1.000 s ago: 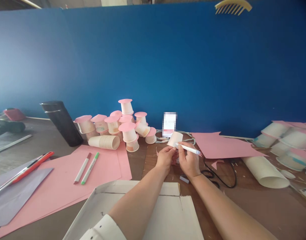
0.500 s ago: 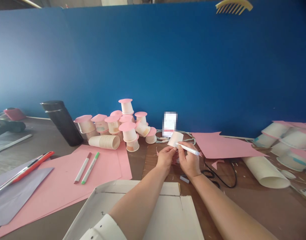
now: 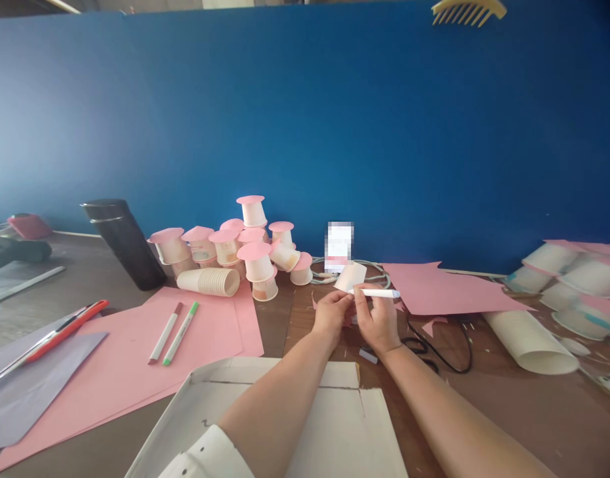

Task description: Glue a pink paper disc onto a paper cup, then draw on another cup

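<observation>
My left hand [image 3: 333, 315] is closed on a small white paper cup [image 3: 350, 275], which it tilts above the table. In the fingers of my right hand [image 3: 378, 322] is a white marker pen [image 3: 379, 293], lying nearly level with its tip against the lower part of the cup. The far end of the pen points to the right. A small grey pen cap [image 3: 368, 356] lies on the table below my right hand. Behind the cup stands a phone-like lit screen [image 3: 339, 245], partly blurred out.
Paper cups with pink tops [image 3: 255, 250] are stacked at the left, beside a black flask [image 3: 123, 242]. Pink paper [image 3: 205, 325] carries two markers [image 3: 180, 334]; a box cutter [image 3: 68, 328] lies further left. On the right are pink paper [image 3: 449, 290], nested cups [image 3: 528, 342] and a black cable [image 3: 458, 365].
The marker pen has turned in my right hand: its far end has risen, so it now lies nearly level. My left hand and the cup have hardly moved.
</observation>
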Motion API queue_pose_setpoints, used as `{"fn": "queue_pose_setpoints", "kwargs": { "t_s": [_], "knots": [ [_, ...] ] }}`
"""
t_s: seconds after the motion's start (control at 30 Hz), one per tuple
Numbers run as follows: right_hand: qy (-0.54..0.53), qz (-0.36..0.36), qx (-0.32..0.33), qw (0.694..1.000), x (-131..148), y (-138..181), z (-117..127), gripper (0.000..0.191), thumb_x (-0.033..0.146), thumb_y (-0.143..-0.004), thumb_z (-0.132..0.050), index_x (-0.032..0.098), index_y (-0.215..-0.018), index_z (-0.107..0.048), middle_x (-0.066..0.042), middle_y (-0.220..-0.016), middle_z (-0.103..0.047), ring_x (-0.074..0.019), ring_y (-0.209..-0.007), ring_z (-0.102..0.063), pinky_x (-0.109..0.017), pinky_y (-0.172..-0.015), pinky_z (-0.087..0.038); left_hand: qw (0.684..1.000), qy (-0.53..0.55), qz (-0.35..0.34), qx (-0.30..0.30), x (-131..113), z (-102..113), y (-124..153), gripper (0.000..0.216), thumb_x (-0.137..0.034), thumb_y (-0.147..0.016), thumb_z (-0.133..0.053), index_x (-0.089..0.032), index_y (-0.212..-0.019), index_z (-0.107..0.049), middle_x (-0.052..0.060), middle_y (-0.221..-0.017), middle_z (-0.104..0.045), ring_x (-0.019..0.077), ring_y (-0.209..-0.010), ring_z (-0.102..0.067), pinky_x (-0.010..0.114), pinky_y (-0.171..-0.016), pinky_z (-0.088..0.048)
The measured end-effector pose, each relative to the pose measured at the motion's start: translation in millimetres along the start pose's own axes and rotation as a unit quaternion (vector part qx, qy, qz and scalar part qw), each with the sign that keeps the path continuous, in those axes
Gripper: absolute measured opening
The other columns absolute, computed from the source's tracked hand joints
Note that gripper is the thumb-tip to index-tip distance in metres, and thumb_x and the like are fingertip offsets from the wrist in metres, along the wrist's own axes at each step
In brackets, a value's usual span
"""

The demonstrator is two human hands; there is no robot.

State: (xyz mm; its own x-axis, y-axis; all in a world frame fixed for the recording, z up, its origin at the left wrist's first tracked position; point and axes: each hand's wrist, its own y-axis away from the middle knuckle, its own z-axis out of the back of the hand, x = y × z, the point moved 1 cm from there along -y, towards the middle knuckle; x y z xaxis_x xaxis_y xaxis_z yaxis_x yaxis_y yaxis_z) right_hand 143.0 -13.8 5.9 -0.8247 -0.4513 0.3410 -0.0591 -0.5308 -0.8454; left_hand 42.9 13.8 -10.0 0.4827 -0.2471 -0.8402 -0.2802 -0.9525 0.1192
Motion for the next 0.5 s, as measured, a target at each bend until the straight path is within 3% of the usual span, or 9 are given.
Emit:
{"fn": "queue_pose_setpoints", "kwargs": {
  "t_s": [0.5],
  "knots": [
    [0.020, 0.007, -0.002, 1.000, -2.0, 0.6, -1.8, 0.016, 0.029, -0.092, -0.049, 0.018, -0.096, -0.061, -0.009, -0.093, -0.067, -0.0234, -0.091, -0.060, -0.041, -0.084, -0.046, 0.998, -0.050, -0.006, -0.029, -2.0, -0.9, 0.6, 0.027, -0.038, -0.063, -0.073, -0.015, -0.072, -0.064, -0.001, -0.056, -0.054, 0.0080, -0.046, -0.047, 0.020, -0.043, -0.034]
  ]
}}
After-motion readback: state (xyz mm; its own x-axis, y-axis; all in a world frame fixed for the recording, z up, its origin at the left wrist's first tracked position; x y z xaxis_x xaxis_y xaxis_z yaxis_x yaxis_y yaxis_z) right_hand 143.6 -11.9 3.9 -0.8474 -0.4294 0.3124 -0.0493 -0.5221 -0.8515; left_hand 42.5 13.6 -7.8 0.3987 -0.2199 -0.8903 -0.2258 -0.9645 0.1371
